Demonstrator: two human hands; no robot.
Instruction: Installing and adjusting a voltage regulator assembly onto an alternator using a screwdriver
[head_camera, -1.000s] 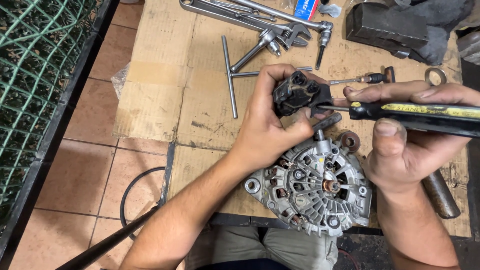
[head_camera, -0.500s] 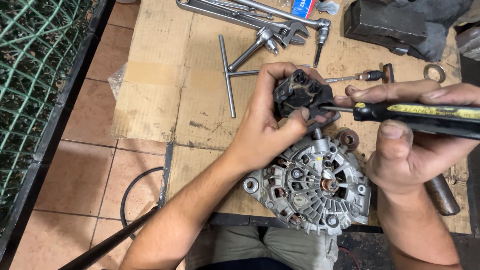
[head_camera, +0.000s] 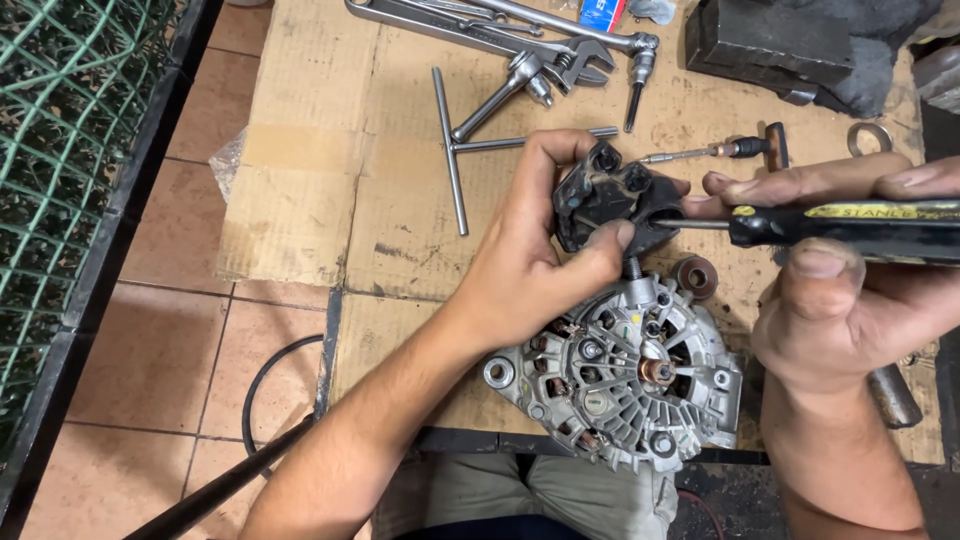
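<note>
My left hand (head_camera: 535, 262) grips a small black plastic part (head_camera: 605, 205), holding it up just above a grey metal alternator (head_camera: 620, 380) that rests at the near edge of the bench. My right hand (head_camera: 850, 290) holds a black-and-yellow screwdriver (head_camera: 850, 228) lying level, its thin shaft pointing left with the tip touching the black part's right side. The alternator's finned rear face and central shaft show below both hands.
On the cardboard-covered bench (head_camera: 330, 200) lie a T-handle wrench (head_camera: 470, 140), an adjustable wrench (head_camera: 500, 35), a ratchet extension (head_camera: 640, 60), a small driver bit tool (head_camera: 720, 152) and a dark metal block (head_camera: 790, 45). Green mesh (head_camera: 70, 150) stands left over tiled floor.
The view has drifted slightly. My left hand has turned the black part a little, and the screwdriver tip stays against it.
</note>
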